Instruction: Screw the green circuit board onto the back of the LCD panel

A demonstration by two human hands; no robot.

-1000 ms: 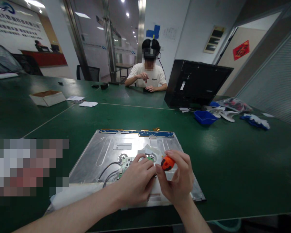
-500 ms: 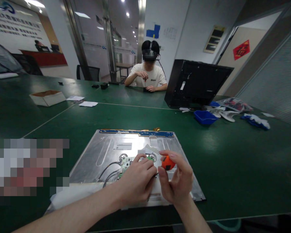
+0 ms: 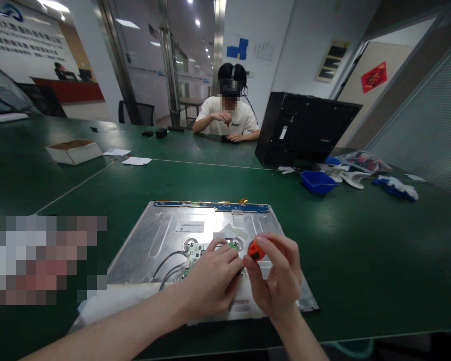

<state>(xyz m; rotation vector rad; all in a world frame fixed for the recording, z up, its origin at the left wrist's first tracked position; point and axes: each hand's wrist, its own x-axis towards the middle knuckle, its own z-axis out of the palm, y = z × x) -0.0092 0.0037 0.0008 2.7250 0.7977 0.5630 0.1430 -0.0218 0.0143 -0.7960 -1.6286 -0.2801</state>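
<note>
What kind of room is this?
Probably an office doubling as a workspace: a big green table, glass doors beyond it, and a metal panel with a circuit board on it.

Circuit board (image 3: 194,254) on panel (image 3: 135,253)

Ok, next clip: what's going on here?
Someone is working over a metal panel lying on a green table. The right hand has an orange-and-black handle in its grip, between thumb and fingers. The left hand lies over the green circuit board, hiding part of it; what its fingertips hold, if anything, is hidden. Across the table, another person holds a thin tool above a small dark object.
</note>
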